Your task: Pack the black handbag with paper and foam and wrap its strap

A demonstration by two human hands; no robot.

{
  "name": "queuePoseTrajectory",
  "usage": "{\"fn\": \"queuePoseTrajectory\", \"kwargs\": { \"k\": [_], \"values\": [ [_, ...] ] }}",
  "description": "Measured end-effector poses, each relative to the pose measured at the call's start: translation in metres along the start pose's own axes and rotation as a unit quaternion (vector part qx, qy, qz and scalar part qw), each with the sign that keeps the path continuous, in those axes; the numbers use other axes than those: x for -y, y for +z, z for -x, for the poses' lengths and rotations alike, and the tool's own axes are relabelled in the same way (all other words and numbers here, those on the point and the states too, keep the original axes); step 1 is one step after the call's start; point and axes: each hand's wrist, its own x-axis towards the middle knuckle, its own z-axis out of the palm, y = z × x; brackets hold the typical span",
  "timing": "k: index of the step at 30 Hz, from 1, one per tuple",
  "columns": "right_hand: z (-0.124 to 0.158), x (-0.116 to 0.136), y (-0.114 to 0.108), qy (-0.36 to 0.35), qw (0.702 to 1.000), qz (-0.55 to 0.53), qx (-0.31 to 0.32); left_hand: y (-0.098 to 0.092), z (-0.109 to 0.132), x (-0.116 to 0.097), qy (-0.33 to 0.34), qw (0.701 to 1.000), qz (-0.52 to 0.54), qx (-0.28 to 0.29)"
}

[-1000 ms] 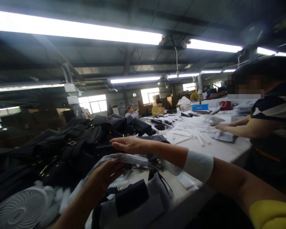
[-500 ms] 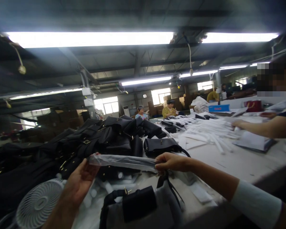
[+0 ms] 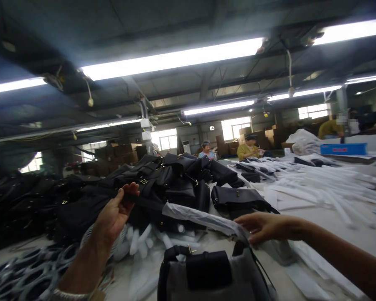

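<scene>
My left hand (image 3: 114,215) is raised at centre left, its thumb and fingers closed on the end of a black bag strap (image 3: 144,202). A thin white plastic sleeve (image 3: 200,215) covers the strap from its middle toward the right. My right hand (image 3: 263,228) is at the sleeve's right end, thumb and fingers around it. Below the strap stands a black handbag (image 3: 208,269) with a front flap, a gold-coloured buckle and pale wrapping on its body. The strap runs down to the bag's right side.
Black bags (image 3: 181,188) are heaped behind my hands. White rolled tubes (image 3: 326,184) cover the right of the table, near a blue box (image 3: 343,149). Grey rings (image 3: 34,267) lie at lower left, beside a partly hidden fan (image 3: 120,238). Several people are farther back.
The view has swung left. My left hand now holds bare black strap where the plastic sleeve was before; the sleeve sits farther right along the strap. The co-worker at right has left view.
</scene>
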Motion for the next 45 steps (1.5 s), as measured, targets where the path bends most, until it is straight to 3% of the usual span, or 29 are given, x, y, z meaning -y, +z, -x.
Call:
{"fn": "queuePoseTrajectory", "kwargs": {
  "k": [5,7,9,12,18,22,28,30,33,35,40,42,45],
  "values": [
    [-0.035,0.073,0.033,-0.155,0.980,0.057,-0.113,0.020,0.008,-0.013,0.024,0.999,-0.008,0.024],
    [-0.051,0.097,0.054,-0.192,0.972,0.094,-0.096,0.025,0.011,-0.019,0.032,0.999,-0.015,0.036],
    [-0.062,0.106,0.071,-0.182,0.975,0.121,-0.048,0.026,0.013,-0.026,0.037,0.998,-0.025,0.046],
    [-0.063,0.096,0.075,-0.137,0.978,0.150,-0.035,0.017,0.016,-0.036,0.043,0.997,-0.039,0.048],
    [-0.039,0.048,0.036,-0.097,0.979,0.175,-0.049,-0.012,0.011,-0.037,0.039,0.998,-0.051,0.028],
    [-0.024,0.029,0.019,-0.058,0.984,0.163,-0.043,-0.018,0.007,-0.026,0.028,0.998,-0.044,0.023],
    [-0.022,0.031,0.010,-0.057,0.988,0.140,-0.016,-0.011,0.010,-0.030,0.029,0.998,-0.042,0.026],
    [-0.030,0.046,0.012,-0.088,0.985,0.137,-0.051,-0.005,0.015,-0.037,0.042,0.998,-0.048,0.023],
    [-0.050,0.087,0.035,-0.173,0.964,0.108,-0.170,0.008,0.027,-0.040,0.060,0.996,-0.065,0.031],
    [-0.068,0.122,0.066,-0.240,0.948,0.062,-0.199,0.022,0.038,-0.036,0.077,0.991,-0.089,0.065],
    [-0.103,0.194,0.142,-0.376,0.914,-0.133,-0.076,0.057,0.065,-0.018,0.117,0.961,-0.169,0.183],
    [-0.106,0.205,0.152,-0.392,0.903,-0.164,-0.065,0.062,0.071,-0.013,0.127,0.945,-0.211,0.213],
    [-0.099,0.198,0.142,-0.370,0.909,-0.160,-0.102,0.054,0.072,-0.003,0.123,0.924,-0.233,0.276]
  ]
}}
